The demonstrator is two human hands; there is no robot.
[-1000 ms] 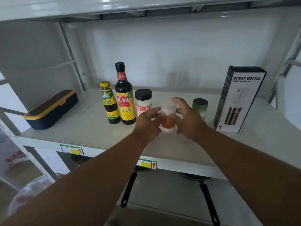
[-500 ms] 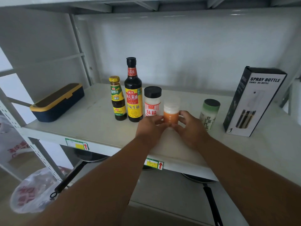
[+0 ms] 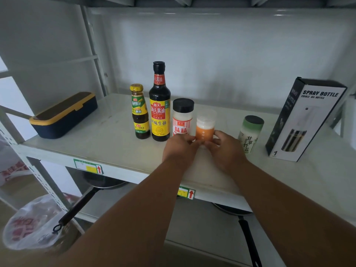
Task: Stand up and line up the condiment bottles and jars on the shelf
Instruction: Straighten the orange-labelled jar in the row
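Orange-labelled and clear-capped, the small jar (image 3: 205, 128) stands upright on the shelf (image 3: 107, 143), just right of the black-capped seasoning jar (image 3: 182, 117) and fourth in a row that begins at the left with the small sauce bottle (image 3: 139, 111) and the tall soy sauce bottle (image 3: 159, 102); the left hand (image 3: 180, 148) and the right hand (image 3: 224, 149) pinch it low down from either side, fingertips curled against its base. It looks like light plastic, stiff enough not to give under the fingers; smooth sides may be a little slippery, and being short and narrow it could tip if nudged at the cap, so a low hold on the body seems the safer place. The green-labelled jar (image 3: 250, 133) stands well apart to the right, upright, not yet drawn into the line. Hands cover the jar's foot, so whether it rests fully on the shelf cannot be told; its label text is too small to read; the lower shelf's pans are partly cut off.
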